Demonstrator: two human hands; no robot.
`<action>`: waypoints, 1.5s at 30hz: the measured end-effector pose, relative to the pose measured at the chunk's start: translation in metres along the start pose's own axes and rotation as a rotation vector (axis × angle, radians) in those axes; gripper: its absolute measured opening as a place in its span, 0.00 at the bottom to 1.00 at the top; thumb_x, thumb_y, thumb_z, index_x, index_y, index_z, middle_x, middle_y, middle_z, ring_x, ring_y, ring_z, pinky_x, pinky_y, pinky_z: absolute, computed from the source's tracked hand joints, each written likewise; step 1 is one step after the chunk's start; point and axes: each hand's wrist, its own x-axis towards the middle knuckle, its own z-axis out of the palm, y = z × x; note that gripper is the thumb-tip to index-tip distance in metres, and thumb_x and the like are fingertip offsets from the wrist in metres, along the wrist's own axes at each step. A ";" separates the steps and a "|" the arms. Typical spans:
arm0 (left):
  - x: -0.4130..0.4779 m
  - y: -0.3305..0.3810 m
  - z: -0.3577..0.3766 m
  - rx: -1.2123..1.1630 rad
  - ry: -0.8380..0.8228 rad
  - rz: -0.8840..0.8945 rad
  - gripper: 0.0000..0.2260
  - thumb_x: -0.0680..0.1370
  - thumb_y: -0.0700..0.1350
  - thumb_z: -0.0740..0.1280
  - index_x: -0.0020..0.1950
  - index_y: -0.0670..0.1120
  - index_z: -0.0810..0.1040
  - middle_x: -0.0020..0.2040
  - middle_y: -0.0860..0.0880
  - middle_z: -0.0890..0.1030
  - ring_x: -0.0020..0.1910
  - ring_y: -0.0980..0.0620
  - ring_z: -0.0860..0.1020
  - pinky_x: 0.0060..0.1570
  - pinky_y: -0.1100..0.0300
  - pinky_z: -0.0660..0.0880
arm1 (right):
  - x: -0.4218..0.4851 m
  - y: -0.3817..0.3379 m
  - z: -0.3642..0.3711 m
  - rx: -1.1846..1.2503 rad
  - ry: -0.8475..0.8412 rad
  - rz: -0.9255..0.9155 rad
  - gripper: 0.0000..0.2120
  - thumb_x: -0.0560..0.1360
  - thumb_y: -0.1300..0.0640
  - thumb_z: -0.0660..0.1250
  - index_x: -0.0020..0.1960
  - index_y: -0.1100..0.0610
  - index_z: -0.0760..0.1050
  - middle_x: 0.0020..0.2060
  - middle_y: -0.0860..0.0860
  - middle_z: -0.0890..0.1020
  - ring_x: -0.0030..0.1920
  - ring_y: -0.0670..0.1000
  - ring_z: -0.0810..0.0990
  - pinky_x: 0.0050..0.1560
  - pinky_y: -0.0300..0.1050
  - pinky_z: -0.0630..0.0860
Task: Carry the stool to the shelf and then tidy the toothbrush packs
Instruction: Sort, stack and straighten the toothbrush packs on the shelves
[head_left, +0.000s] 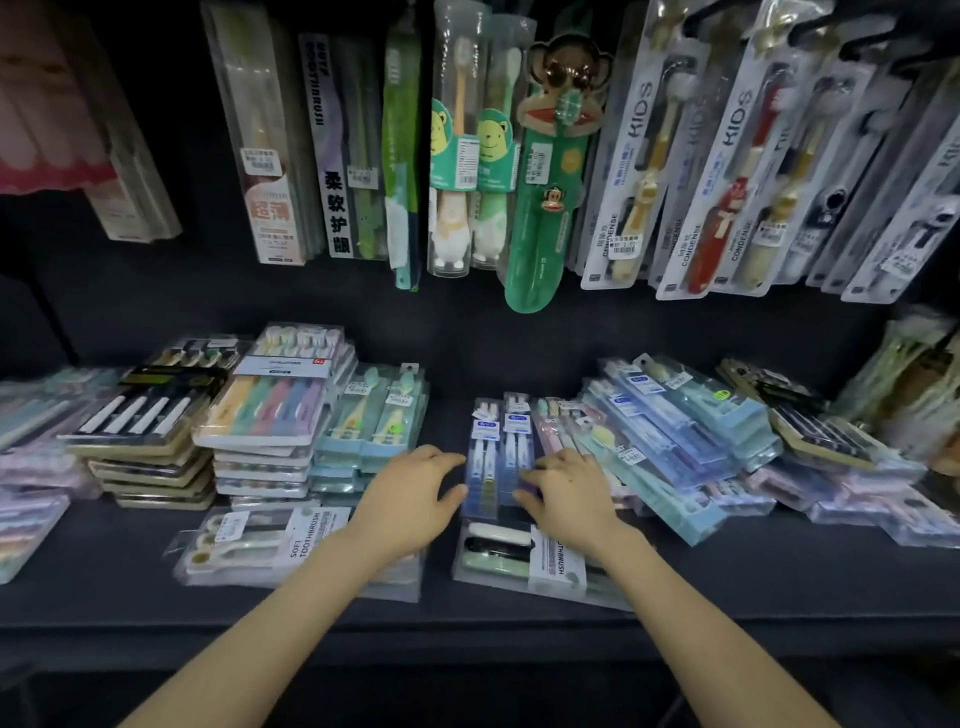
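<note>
The left hand (410, 493) covers the right end of a SOFT TOOTHBRUSH pack (249, 545). The right hand (571, 493) hides the near corner of the blue pack (498, 447) and part of another soft pack (519, 564), so whether its fingers grip the blue pack or only press it cannot be told. The hanging packs (639, 171) are cut off by the top edge, their price labels (622, 245) are too small to read, the stacks at the left edge (31, 457) and the heap at the right edge (914, 374) are blurred and cropped, and the 2 forearms run out at the bottom.
</note>
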 end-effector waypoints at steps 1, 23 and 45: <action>0.007 0.002 0.001 0.015 -0.051 -0.024 0.21 0.80 0.52 0.60 0.72 0.47 0.67 0.66 0.47 0.72 0.63 0.49 0.72 0.61 0.57 0.69 | 0.001 -0.001 0.000 0.031 0.001 -0.002 0.18 0.80 0.43 0.57 0.63 0.49 0.76 0.58 0.49 0.79 0.63 0.54 0.70 0.61 0.47 0.62; 0.053 0.000 0.023 0.101 -0.323 -0.168 0.27 0.79 0.53 0.62 0.76 0.47 0.60 0.70 0.43 0.66 0.67 0.45 0.70 0.62 0.57 0.67 | 0.012 0.014 0.001 0.410 0.005 -0.032 0.19 0.76 0.44 0.65 0.65 0.49 0.74 0.69 0.48 0.72 0.72 0.49 0.66 0.74 0.50 0.50; -0.012 -0.003 -0.008 0.048 0.259 0.197 0.16 0.77 0.52 0.59 0.53 0.45 0.83 0.53 0.48 0.81 0.53 0.48 0.79 0.52 0.55 0.77 | -0.011 0.099 -0.040 0.102 0.636 0.530 0.11 0.69 0.60 0.73 0.43 0.68 0.76 0.34 0.65 0.78 0.34 0.63 0.77 0.32 0.44 0.64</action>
